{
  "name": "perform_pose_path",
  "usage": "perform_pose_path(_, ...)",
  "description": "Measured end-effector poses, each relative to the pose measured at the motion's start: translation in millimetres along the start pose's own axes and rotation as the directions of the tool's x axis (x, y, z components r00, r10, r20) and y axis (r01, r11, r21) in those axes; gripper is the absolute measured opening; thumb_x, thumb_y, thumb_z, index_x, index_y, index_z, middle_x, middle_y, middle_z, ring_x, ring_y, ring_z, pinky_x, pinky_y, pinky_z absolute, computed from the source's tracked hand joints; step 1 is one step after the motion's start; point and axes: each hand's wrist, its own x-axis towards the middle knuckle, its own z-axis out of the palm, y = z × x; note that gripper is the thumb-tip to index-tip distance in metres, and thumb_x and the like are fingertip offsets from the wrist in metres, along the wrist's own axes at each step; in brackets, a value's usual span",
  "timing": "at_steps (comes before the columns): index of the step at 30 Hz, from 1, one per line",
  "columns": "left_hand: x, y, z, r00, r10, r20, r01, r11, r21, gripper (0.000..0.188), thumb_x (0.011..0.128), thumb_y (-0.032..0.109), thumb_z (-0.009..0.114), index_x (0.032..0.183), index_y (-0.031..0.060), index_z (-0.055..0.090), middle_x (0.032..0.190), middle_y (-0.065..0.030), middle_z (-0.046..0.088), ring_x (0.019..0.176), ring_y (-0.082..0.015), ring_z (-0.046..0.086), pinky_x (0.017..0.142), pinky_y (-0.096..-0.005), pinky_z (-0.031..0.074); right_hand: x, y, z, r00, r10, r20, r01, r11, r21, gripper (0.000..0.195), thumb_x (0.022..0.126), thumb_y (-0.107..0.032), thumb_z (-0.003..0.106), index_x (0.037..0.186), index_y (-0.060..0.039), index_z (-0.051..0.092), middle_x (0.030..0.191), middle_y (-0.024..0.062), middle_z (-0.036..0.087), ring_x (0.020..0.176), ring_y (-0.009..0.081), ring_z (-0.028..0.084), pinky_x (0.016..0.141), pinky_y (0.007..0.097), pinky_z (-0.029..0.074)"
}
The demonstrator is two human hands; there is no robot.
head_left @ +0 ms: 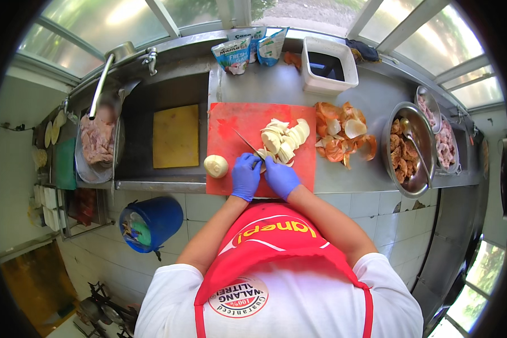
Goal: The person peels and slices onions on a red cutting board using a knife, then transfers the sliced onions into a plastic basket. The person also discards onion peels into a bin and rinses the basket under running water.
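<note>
On the red cutting board (228,122), my left hand (246,176), in a blue glove, is closed round the handle of a kitchen knife (247,143), whose blade points up and to the left. My right hand (280,175), gloved alike, has its fingertips by the handle end, at the near edge of a pile of sliced onion (285,137); whether it grips a slice or the knife I cannot tell. A peeled whole onion (216,166) rests at the board's left edge. Brown onion skins (342,131) lie just right of the board.
At right stand steel bowls, one holding browned meat pieces (401,156) and a spoon. Behind the board are a white tub of dark liquid (329,86) and blue-white pouches (234,55). Left, a sink holds a yellow board (176,136); raw meat (97,139) lies beyond. A blue bin (164,219) stands below.
</note>
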Motion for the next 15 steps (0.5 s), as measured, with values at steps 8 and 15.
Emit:
perform_pose_path(8,-6.0,-2.0,-4.5,1.0,0.012,-0.012,-0.012,1.0,-0.006,0.011,0.09,0.01,0.075,0.099,0.0042,0.075,0.105,-0.013,0.071,0.099,-0.0363,0.067,0.086,-0.0461,0.056,-28.3,-14.6,-16.6,0.997,0.037,0.061,-0.035,0.999,-0.029,0.026,0.097,-0.012,0.06,0.117,-0.003,0.047,0.084,0.0266,0.073,0.077,0.0466,0.074,0.067,0.0583,0.059)
perform_pose_path(15,-8.3,-10.8,-5.6,0.998,0.028,-0.052,-0.028,1.0,-0.011,0.01,0.088,0.008,0.077,0.097,0.003,0.076,0.1,-0.0135,0.072,0.093,-0.0345,0.069,0.082,-0.0438,0.056,-21.5,-19.6,-29.5,0.997,-0.015,0.071,0.021,0.996,-0.09,0.027,0.097,-0.015,0.06,0.117,-0.0013,0.047,0.083,0.0271,0.072,0.079,0.0471,0.074,0.067,0.0591,0.058)
